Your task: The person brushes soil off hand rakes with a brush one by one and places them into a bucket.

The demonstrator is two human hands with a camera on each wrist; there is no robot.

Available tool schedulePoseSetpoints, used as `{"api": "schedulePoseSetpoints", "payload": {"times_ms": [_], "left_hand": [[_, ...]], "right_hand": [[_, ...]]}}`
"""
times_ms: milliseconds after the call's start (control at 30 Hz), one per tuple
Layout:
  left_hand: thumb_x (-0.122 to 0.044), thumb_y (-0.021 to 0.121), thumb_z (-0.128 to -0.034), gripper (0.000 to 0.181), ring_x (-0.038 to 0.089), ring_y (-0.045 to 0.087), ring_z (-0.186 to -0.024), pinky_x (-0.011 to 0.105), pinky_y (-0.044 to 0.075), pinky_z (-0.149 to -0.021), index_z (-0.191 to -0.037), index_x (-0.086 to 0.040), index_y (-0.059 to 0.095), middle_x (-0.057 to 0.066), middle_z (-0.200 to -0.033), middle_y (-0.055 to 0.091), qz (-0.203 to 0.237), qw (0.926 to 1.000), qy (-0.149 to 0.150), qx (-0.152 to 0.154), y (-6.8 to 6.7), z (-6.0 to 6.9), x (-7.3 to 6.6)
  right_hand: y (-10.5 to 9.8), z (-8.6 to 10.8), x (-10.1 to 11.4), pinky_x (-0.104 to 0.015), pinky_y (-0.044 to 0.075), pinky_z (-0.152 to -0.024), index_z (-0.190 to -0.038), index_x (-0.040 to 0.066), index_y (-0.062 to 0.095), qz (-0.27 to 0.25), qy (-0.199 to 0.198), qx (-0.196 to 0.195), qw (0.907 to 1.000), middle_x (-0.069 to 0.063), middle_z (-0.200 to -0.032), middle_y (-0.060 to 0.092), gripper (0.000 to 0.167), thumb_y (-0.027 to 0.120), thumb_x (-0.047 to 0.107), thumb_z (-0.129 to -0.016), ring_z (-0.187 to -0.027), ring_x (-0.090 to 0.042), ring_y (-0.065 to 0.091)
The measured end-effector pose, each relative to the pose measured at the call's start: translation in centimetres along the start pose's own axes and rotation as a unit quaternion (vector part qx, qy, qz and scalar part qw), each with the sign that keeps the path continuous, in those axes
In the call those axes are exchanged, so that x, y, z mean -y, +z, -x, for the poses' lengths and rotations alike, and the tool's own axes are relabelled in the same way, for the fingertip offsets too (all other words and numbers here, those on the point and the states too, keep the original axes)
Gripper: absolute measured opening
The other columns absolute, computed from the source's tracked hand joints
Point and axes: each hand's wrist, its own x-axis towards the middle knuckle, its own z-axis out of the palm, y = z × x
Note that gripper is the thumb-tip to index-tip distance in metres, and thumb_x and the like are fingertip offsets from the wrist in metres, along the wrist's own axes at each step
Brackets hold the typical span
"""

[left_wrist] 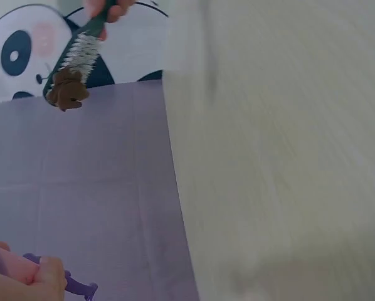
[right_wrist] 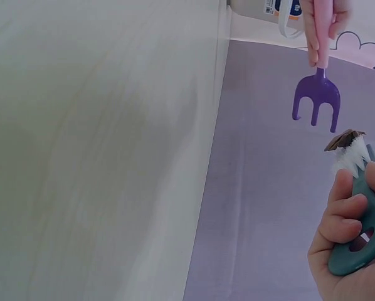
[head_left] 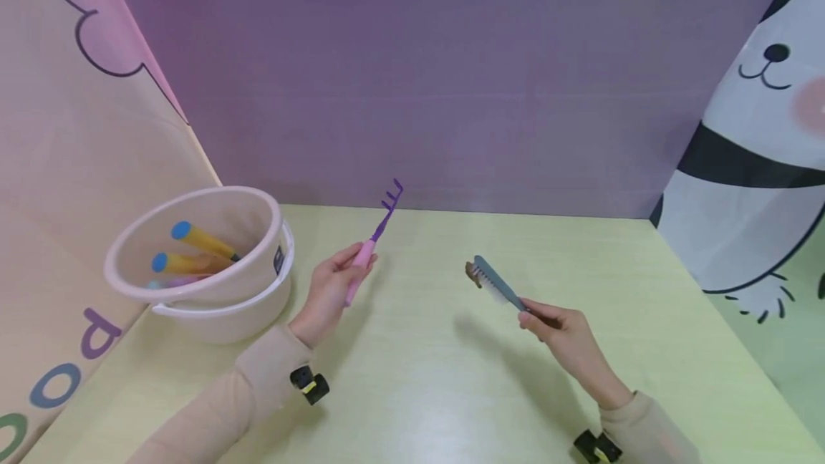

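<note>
My left hand (head_left: 329, 291) grips the pink handle of a small hand rake (head_left: 366, 253), whose purple tines point up and away. In the right wrist view, three tines show on the rake (right_wrist: 317, 97). My right hand (head_left: 567, 342) holds a grey-green brush (head_left: 499, 283) by its handle, with the bristle end raised toward the left. A brown crumpled piece (left_wrist: 68, 91) sits on the white bristles at the brush's tip. Rake and brush are apart from each other, and both are held above the table.
Two nested white tubs (head_left: 222, 321) stand at the table's left. Inside the upper one lie yellow handles with blue ends (head_left: 205, 240) and other small items partly hidden by the rim. A purple cloth wall (head_left: 419, 77) rises behind the pale table (head_left: 412, 378).
</note>
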Motion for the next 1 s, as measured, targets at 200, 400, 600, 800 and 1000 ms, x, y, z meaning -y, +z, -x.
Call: {"api": "schedulePoseSetpoints", "payload": {"times_ms": [200, 400, 600, 800, 1000], "left_hand": [[-0.004, 0.051, -0.0885, 0.05, 0.023, 0.058, -0.105, 0.02, 0.051, -0.075, -0.137, -0.006, 0.041, 0.014, -0.126, 0.056, -0.191, 0.9797, 0.062, -0.004, 0.0, 0.5, 0.0], [-0.008, 0.054, -0.0879, 0.051, 0.017, 0.054, -0.06, 0.02, 0.048, -0.049, -0.137, -0.012, 0.042, 0.014, -0.13, 0.053, -0.33, 0.9395, 0.083, 0.038, -0.5, 1.1, -0.1], [-0.003, 0.055, -0.0855, 0.053, 0.008, 0.036, -0.043, 0.016, 0.034, -0.037, -0.137, -0.009, 0.043, 0.015, -0.133, 0.051, -0.421, 0.8965, 0.108, 0.086, -0.7, 1.7, -0.2], [0.0, 0.055, -0.0837, 0.054, 0.008, 0.035, -0.045, 0.02, 0.038, -0.04, -0.136, -0.005, 0.043, 0.016, -0.135, 0.047, -0.464, 0.8696, 0.133, 0.106, -0.8, 2.1, -0.5], [-0.002, 0.052, -0.0852, 0.05, 0.015, 0.05, -0.06, 0.021, 0.044, -0.051, -0.134, -0.004, 0.044, 0.015, -0.137, 0.046, -0.525, 0.8228, 0.187, 0.111, -1.5, 3.5, -3.4]], "right_hand": [[0.0, 0.0, 0.0, -0.021, 0.043, -0.059, -0.122, 0.003, 0.058, -0.002, -0.001, -0.001, 1.0, -0.009, -0.09, 0.069, 0.042, 0.06, 0.026, -0.088, -0.068, -0.009, 0.049], [0.0, 0.0, 0.2, -0.021, 0.042, -0.058, -0.122, 0.003, 0.058, -0.002, 0.002, 0.0, 1.0, -0.011, -0.09, 0.069, 0.042, 0.061, 0.027, -0.087, -0.068, -0.009, 0.048], [0.1, 0.0, 0.2, -0.021, 0.042, -0.058, -0.122, 0.003, 0.058, 0.0, 0.0, 0.001, 1.0, -0.008, -0.088, 0.069, 0.042, 0.061, 0.026, -0.087, -0.067, -0.008, 0.047], [0.1, 0.0, 0.2, -0.021, 0.041, -0.057, -0.123, 0.004, 0.058, -0.002, 0.001, 0.003, 1.0, -0.011, -0.09, 0.069, 0.042, 0.06, 0.027, -0.088, -0.067, -0.008, 0.047], [0.0, 0.1, 0.2, -0.021, 0.04, -0.056, -0.123, 0.004, 0.057, -0.003, 0.002, 0.005, 1.0, -0.011, -0.091, 0.069, 0.043, 0.06, 0.028, -0.088, -0.066, -0.008, 0.046]]}}
